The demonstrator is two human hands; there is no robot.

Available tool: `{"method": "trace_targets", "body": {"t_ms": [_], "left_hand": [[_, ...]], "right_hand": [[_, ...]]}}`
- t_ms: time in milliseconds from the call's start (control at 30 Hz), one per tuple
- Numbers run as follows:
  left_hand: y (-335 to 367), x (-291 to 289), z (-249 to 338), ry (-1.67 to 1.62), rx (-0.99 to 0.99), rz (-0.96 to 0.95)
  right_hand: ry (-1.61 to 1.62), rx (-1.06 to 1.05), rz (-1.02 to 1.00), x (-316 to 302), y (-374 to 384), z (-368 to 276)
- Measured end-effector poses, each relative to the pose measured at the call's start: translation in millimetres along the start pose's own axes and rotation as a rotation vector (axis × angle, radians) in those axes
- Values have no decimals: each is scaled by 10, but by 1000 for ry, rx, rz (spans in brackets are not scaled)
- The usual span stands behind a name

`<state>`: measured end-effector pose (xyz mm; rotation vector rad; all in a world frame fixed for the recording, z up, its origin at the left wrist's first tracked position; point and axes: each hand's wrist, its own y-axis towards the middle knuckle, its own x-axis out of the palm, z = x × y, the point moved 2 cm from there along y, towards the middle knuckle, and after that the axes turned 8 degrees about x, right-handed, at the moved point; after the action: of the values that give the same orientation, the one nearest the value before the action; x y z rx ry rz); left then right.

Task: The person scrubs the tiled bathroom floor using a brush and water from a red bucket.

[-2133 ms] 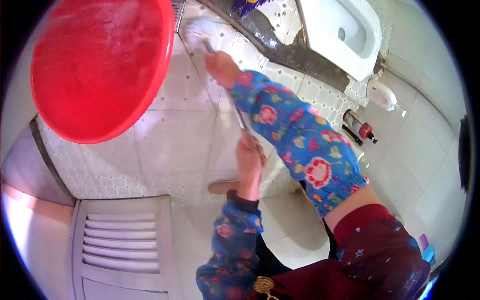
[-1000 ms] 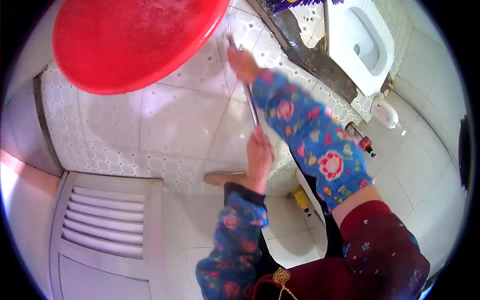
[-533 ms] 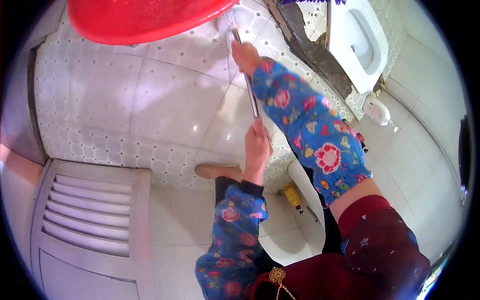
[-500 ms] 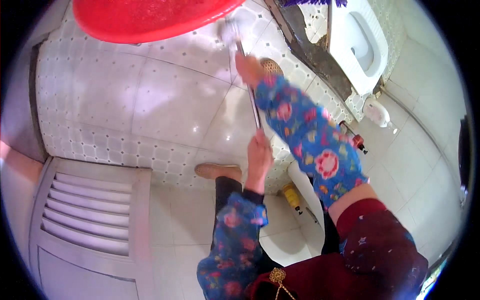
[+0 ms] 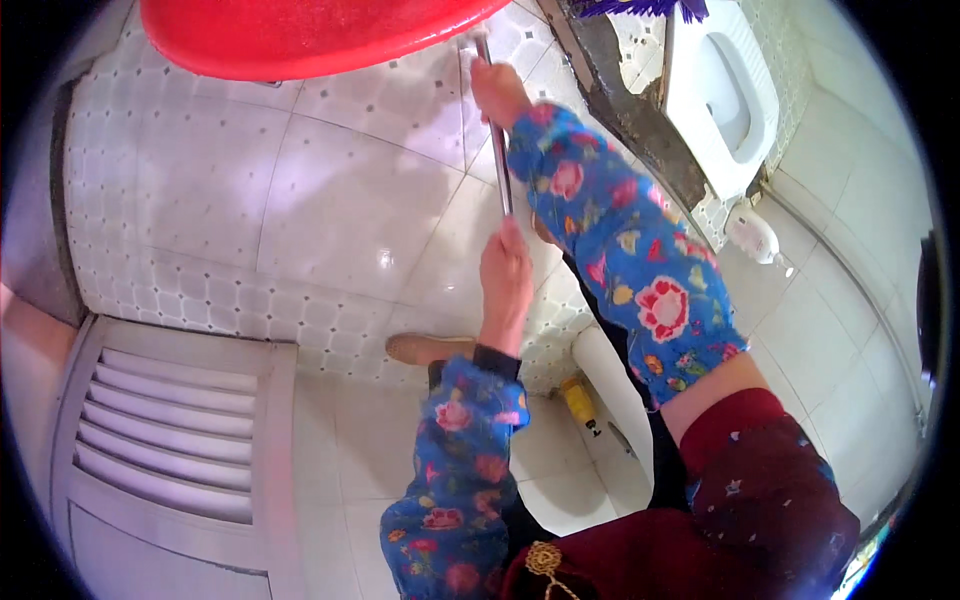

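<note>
A slim shiny metal pole (image 5: 501, 165) slants up the picture over the tiled floor. Around its upper part my right hand (image 5: 499, 92) is closed. My left hand (image 5: 507, 272) grips the lower end, fingers wrapped about it. The pole's far end, with a small whitish piece (image 5: 467, 40), reaches the right rim of a large red basin (image 5: 330, 55); what is fixed there is mostly hidden, so I cannot tell the tool's kind. Both my forearms wear blue flowered sleeve covers (image 5: 610, 230).
A white squat toilet (image 5: 722, 95) lies at the upper right beside broken, dark flooring, with purple bristles (image 5: 645, 8) above. A white bottle (image 5: 752, 235) and a yellow bottle (image 5: 578, 400) rest on the floor. At lower left stands a louvred door (image 5: 170, 430).
Both hands and the pole have moved away from me, toward the basin. My left hand has risen in the picture, and the whitish end is now nearer the basin's rim.
</note>
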<state>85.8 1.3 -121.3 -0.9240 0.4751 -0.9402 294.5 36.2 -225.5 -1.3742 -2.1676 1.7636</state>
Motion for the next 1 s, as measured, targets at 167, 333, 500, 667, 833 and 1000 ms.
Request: {"method": "trace_targets", "body": {"t_ms": [167, 333, 500, 667, 833, 1000], "left_hand": [[-1562, 112, -529, -422, -561, 99], [-1190, -67, -492, -215, -438, 41], [-727, 307, -404, -22, -192, -112], [-770, 57, -529, 99, -302, -142], [-347, 66, -159, 83, -234, -201], [-860, 93, -148, -88, -401, -139]], "right_hand": [[-617, -466, 25, 436, -1005, 1479], [-188, 192, -310, 236, -1106, 774], [-459, -269, -63, -232, -452, 1107], [-678, -418, 205, -307, -665, 1047], [-172, -108, 216, -158, -132, 827], [-463, -179, 90, -60, -645, 1014]]}}
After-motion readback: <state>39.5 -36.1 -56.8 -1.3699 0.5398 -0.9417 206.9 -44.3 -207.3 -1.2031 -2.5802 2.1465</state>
